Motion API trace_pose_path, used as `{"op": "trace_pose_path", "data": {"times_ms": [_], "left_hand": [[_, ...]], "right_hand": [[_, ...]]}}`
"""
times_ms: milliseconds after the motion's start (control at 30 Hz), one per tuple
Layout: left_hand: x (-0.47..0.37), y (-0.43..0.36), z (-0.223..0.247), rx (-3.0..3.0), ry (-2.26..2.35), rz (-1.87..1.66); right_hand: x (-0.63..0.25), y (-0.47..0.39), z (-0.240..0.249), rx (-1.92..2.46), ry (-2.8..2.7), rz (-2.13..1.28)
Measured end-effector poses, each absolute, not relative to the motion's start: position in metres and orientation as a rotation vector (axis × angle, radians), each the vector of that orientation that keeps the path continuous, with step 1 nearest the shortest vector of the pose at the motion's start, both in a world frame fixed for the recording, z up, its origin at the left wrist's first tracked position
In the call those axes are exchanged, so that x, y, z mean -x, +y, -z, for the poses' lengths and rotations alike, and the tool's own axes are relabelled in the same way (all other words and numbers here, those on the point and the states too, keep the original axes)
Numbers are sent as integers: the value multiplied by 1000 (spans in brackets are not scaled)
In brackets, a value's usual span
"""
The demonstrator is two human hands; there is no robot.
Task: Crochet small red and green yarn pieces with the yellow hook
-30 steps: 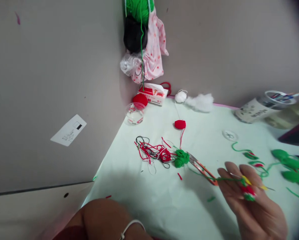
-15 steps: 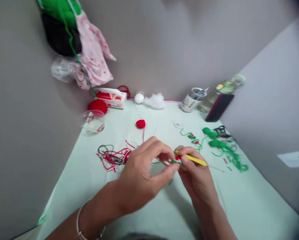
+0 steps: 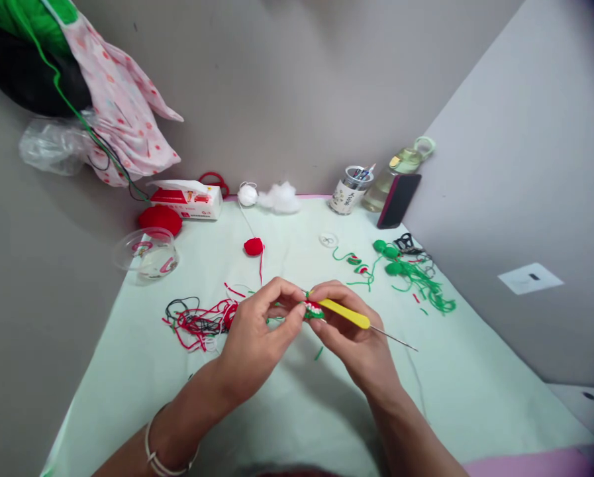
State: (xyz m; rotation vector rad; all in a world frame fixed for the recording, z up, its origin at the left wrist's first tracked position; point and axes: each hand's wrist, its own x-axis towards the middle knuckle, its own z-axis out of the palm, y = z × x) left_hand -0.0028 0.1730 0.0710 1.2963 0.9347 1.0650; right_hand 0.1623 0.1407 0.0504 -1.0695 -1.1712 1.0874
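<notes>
A small crocheted piece (image 3: 313, 310) in red, white and green is pinched between my two hands above the table. My left hand (image 3: 261, 324) grips its left edge between thumb and forefinger. On its other side, my right hand (image 3: 359, 334) holds both the piece and a crochet hook (image 3: 346, 314) with a yellow handle. One thin metal end of the hook points down to the right; the other end is partly hidden by fingers at the piece. A short green yarn end (image 3: 319, 354) shows below the hands.
Left lie tangled red and black yarn scraps (image 3: 202, 321) and a clear plastic tub (image 3: 150, 255). A red yarn ball (image 3: 253, 247) sits ahead. Small crocheted bits (image 3: 360, 269) and green yarn (image 3: 428, 285) lie right. Behind stand a pen tin (image 3: 345, 195), a bottle (image 3: 381, 185) and a phone (image 3: 400, 201).
The camera view has turned right, so the scene sits farther left. My hands have come closer together around the crocheted piece, and its white stitches show more clearly.
</notes>
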Motion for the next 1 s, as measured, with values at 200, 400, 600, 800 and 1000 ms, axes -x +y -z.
{"op": "trace_pose_path", "data": {"times_ms": [200,400,600,800,1000], "left_hand": [[1,174,-62,-1396,903,-1005],[2,173,-50,-1705,970,-1147],[4,175,-47,-1770,1025,-1234],[0,180,-52,-1344,955,-1054],[1,179,-44,-1786,966,-1217]], "right_hand": [[-161,142,-47,1127,-1043,-1056],[-159,142,-42,1292,-1155,-911],[-160,141,-41,1238,-1246,-952],[-160,142,-48,1212,-1182,-1004],[-159,142,-39,1299,-1223,-853]]}}
